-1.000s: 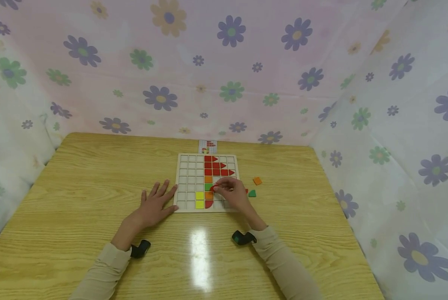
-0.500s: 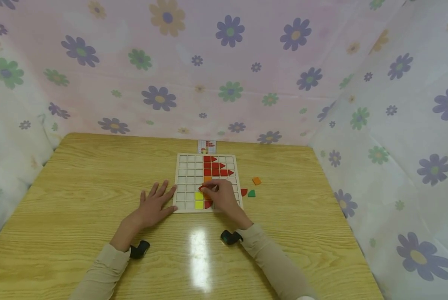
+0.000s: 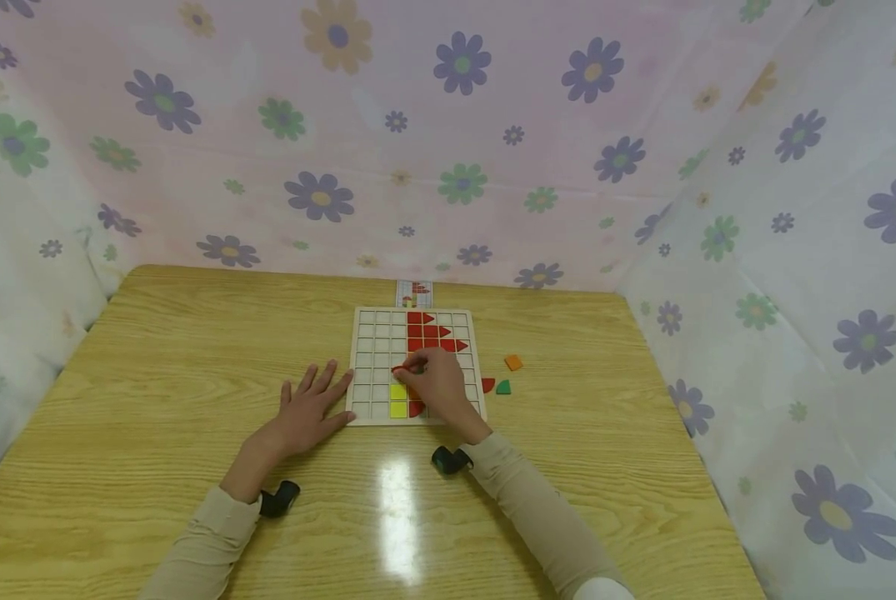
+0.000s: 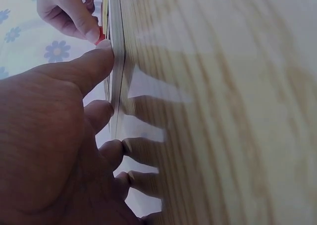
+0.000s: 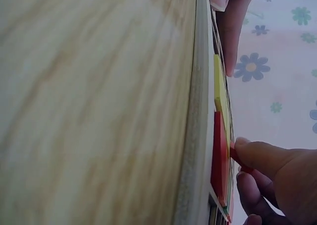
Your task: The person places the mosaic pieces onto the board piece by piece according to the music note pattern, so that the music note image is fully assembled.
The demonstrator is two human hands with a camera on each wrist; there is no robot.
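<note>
A square wooden grid board [image 3: 381, 347] lies on the table in the head view. My left hand [image 3: 305, 417] rests at its left side, fingers spread, with the thumb and fingertips touching the edge. Between thumb and fingers, my right hand [image 3: 442, 385] pinches a small red tile [image 3: 397, 369] over the cell just above the upper yellow tile [image 3: 398, 391]. The right wrist view shows this red tile [image 5: 234, 153] tilted at the board's surface. Rows of red tiles [image 3: 423, 344] fill upper cells. The right hand covers part of the central column; a red quarter-round tile [image 3: 415, 409] shows below it.
A small pattern card [image 3: 414, 293] lies behind the board. To its right are a loose orange tile [image 3: 513, 362], a red quarter-round piece [image 3: 488, 385] and a green quarter-round piece [image 3: 503, 387]. Floral cloth [image 3: 463, 183] surrounds the wooden table [image 3: 267, 533].
My right hand has carried the red tile leftward across the central column to the cell above the yellow tiles, lately shifting slightly up and left. My left hand has stayed at the board's edge.
</note>
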